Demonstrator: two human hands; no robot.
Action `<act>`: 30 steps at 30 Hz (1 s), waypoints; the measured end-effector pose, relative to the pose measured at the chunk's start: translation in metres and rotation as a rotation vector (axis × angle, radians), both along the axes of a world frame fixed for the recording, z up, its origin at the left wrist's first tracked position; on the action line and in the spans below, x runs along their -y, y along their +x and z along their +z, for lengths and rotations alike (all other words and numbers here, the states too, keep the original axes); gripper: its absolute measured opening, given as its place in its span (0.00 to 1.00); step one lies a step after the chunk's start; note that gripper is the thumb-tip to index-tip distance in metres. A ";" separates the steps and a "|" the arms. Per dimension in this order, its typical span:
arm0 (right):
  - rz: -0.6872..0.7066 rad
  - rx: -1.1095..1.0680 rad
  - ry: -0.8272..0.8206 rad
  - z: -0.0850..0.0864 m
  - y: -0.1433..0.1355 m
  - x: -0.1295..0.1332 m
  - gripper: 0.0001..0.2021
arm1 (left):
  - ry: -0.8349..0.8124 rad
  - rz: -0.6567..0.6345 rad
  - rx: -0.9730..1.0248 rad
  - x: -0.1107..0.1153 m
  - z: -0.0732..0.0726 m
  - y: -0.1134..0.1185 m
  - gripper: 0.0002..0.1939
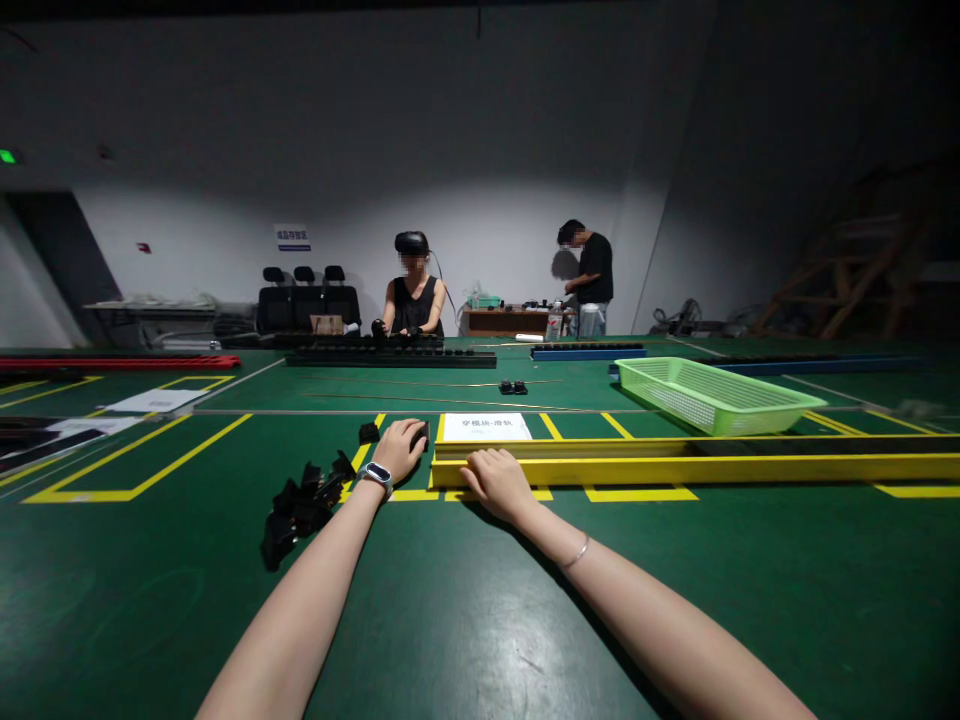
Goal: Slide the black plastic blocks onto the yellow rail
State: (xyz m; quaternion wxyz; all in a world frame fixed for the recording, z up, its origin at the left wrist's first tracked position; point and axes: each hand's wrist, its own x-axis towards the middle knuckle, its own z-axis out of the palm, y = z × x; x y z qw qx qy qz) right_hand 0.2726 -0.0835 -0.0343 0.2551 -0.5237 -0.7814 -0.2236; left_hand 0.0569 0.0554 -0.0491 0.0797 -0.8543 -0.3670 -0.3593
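Near the left end of a long yellow rail (637,470), my left hand (400,450) is closed around a small black block (425,434), most of which the fingers hide. Beside it, my right hand (499,482) rests over the near wall of the rail, its fingers bent over the top edge. The rail is an open channel lying flat across the green table and running off to the right. A loose pile of black plastic pieces (300,505) lies left of my left forearm, and a single black block (369,432) sits just beyond the wrist.
A light green basket (712,395) stands behind the rail. Beyond my hands lie a white paper sign (484,427), two black pieces (514,387), thin rods and a black rail (390,357). One person (415,300) faces me across the table; another (592,275) stands further back.
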 end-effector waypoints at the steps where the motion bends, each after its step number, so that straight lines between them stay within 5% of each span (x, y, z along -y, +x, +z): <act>1: 0.000 0.001 0.001 0.000 0.000 0.000 0.14 | -0.021 0.010 -0.014 -0.003 -0.003 0.000 0.20; 8: 0.003 -0.002 0.006 -0.001 0.000 -0.001 0.14 | -0.129 0.021 -0.057 -0.017 -0.015 -0.002 0.23; 23: 0.001 -0.004 -0.010 0.000 0.000 0.000 0.14 | -0.213 -0.102 0.011 -0.003 -0.002 0.001 0.17; 30: 0.003 -0.005 -0.020 0.001 0.000 0.000 0.14 | -0.224 0.006 0.026 0.001 -0.003 0.001 0.23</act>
